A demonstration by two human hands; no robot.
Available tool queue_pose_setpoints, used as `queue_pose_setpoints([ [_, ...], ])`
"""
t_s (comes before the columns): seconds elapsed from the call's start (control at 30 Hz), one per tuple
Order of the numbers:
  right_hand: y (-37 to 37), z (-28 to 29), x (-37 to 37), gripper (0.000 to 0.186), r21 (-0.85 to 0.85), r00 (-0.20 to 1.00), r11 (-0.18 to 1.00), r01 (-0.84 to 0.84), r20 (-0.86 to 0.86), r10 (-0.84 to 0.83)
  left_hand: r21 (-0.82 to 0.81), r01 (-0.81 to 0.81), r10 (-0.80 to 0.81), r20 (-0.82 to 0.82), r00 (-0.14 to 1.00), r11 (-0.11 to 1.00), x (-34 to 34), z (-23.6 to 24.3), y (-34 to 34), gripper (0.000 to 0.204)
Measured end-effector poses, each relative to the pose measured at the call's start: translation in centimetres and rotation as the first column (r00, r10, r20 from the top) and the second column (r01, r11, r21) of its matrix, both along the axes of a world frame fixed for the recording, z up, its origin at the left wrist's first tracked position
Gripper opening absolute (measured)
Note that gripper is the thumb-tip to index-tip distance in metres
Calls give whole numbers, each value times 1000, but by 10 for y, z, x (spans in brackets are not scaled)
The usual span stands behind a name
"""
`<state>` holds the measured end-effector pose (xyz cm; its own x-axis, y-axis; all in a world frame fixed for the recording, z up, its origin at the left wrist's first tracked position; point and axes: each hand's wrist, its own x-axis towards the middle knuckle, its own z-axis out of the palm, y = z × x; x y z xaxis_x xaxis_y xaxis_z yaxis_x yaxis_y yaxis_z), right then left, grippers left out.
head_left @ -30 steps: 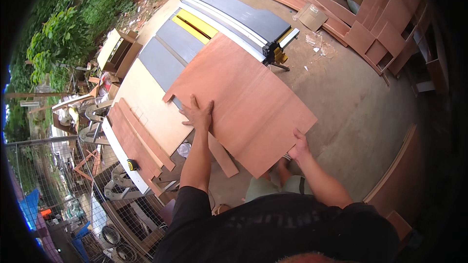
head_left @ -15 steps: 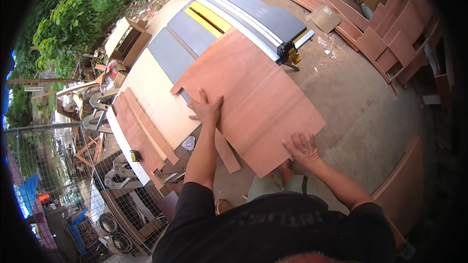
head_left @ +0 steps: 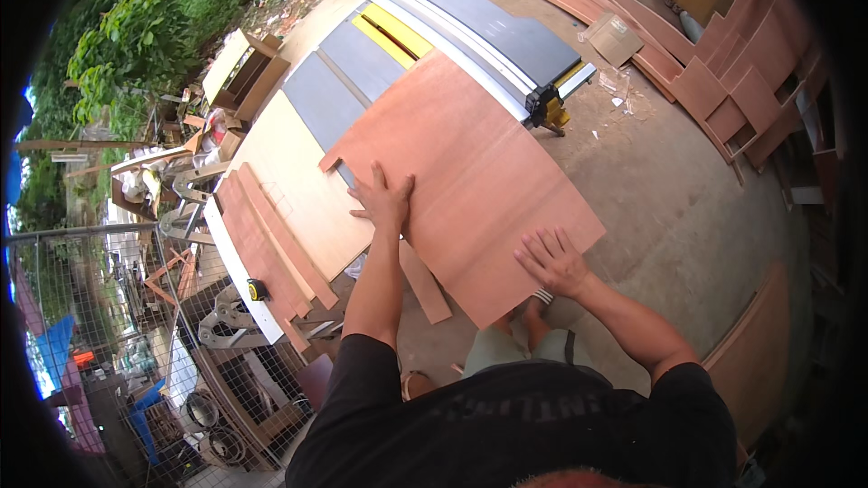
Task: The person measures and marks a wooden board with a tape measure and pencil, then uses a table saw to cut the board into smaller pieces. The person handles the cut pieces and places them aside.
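A reddish-brown plywood sheet [head_left: 484,167] slants across the grey table saw [head_left: 325,101], its near end jutting out over my legs. Spread on the sheet's left edge, beside a small notch, is my left hand [head_left: 387,203], with its fingers apart. My right hand [head_left: 553,264] lies flat on the near right part of the sheet, close to its near edge, fingers stretched forward. The far end of the sheet reaches the yellow throat plate [head_left: 391,36] and the silver fence [head_left: 452,41]. Neither hand grips anything.
Left of the saw, a pale board [head_left: 294,181] carries reddish wood strips [head_left: 258,235] and a yellow-black tape measure [head_left: 258,290]. A cardboard box [head_left: 612,39] and plywood offcuts [head_left: 737,95] lie at the right. Wire mesh fencing [head_left: 99,307] stands at the left.
My right hand has shifted from the sheet's near right edge further onto its surface, now lying flatter. My left hand stays in place on the sheet. The view has shifted slightly.
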<state>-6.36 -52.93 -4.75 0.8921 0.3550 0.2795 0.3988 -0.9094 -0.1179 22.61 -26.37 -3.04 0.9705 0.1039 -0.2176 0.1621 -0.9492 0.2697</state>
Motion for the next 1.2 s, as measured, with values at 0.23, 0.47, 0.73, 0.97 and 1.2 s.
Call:
queue_pose_setpoints([
  [0.23, 3, 1, 16, 44, 18, 1000, 1000, -5, 8, 5, 2, -9, 9, 11, 1000, 1000, 13, 1, 1, 97],
  [0.47, 4, 2, 21, 43, 35, 1000, 999, -2, -9, 3, 9, -6, 6, 2, 1000, 1000, 18, 5, 0, 96],
  [0.73, 8, 5, 27, 43, 27, 1000, 1000, 12, 11, -13, 33, -93, 94, -25, 995, 995, 12, 24, -5, 95],
  [0.97, 6, 0, 29, 46, 20, 999, 1000, 13, 46, -14, 34, -133, 137, -196, 971, 991, -38, 51, -51, 97],
  [1.2, 8, -1, 34, 45, 65, 998, 998, 7, 55, -10, 37, -188, 191, -218, 957, 982, -29, 53, -55, 97],
])
